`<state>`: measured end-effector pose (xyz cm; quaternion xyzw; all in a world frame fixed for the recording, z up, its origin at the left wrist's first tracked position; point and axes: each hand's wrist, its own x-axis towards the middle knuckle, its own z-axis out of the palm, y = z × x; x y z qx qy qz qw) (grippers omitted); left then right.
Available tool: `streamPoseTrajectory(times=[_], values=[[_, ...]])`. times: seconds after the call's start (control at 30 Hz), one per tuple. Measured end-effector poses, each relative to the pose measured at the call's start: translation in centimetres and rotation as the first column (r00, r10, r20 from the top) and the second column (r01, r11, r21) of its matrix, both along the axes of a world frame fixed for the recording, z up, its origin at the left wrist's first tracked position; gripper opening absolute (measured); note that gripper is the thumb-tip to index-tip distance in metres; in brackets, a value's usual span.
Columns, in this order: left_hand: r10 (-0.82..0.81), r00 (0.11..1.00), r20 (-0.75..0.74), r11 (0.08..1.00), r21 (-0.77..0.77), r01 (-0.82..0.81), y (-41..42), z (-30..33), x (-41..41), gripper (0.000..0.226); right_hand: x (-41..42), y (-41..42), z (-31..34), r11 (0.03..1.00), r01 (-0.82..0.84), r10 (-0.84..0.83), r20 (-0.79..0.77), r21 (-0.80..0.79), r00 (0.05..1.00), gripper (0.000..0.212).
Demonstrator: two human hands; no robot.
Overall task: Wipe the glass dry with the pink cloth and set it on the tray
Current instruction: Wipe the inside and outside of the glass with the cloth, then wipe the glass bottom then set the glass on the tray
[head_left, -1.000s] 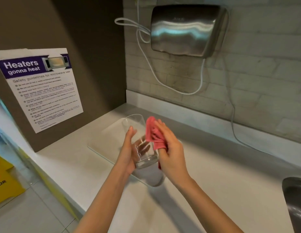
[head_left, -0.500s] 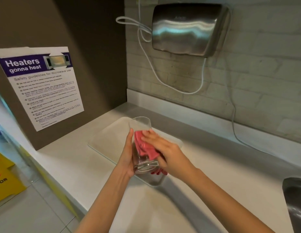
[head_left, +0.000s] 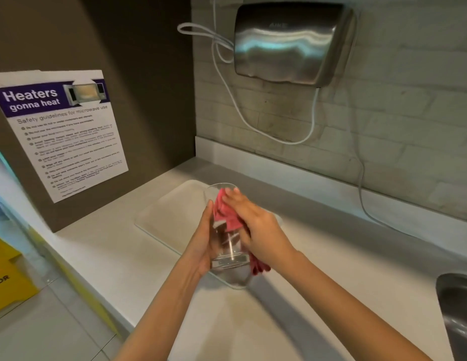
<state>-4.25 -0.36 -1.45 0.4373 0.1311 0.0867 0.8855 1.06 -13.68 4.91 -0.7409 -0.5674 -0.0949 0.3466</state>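
Note:
A clear drinking glass (head_left: 227,252) is held upright above the near corner of the white tray (head_left: 172,214). My left hand (head_left: 202,246) wraps its left side from below the rim to the base. My right hand (head_left: 256,225) presses the pink cloth (head_left: 224,213) against the glass's right side, fingertips up at the rim. A tail of the cloth hangs below my right palm near the glass base. The tray lies flat on the pale counter, partly hidden by my hands.
A steel hand dryer (head_left: 292,43) hangs on the tiled wall with a white cable (head_left: 243,113) looping down. A microwave safety poster (head_left: 63,131) is on the brown panel at left. A steel sink (head_left: 459,313) is at right. A yellow floor sign (head_left: 8,280) stands low left.
My right hand with the cloth went from beside the glass onto its side, then slid up toward the rim. The glass has turned more upright in my left hand.

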Motion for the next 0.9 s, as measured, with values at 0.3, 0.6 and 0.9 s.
streamPoseTrajectory(times=[0.3, 0.6, 0.9], values=[[0.010, 0.999, -0.037, 1.000, 0.028, -0.009, 0.3, 0.2, -0.7, 0.078, -0.8, 0.4, -0.9, 0.999, 0.023, -0.019, 0.099, -0.040, 0.995, 0.068], [0.027, 0.999, 0.017, 0.995, 0.095, -0.029, 0.4, 0.4, -0.7, 0.059, -0.9, 1.4, 0.4, 0.996, 0.080, -0.080, 0.000, 0.038, 0.997, 0.066], [0.141, 0.989, 0.047, 0.970, -0.207, -0.129, 1.9, 0.8, -1.1, 0.081, -4.0, -3.2, -4.2, 0.959, -0.037, 0.133, -0.331, 0.280, 0.934, 0.045]])
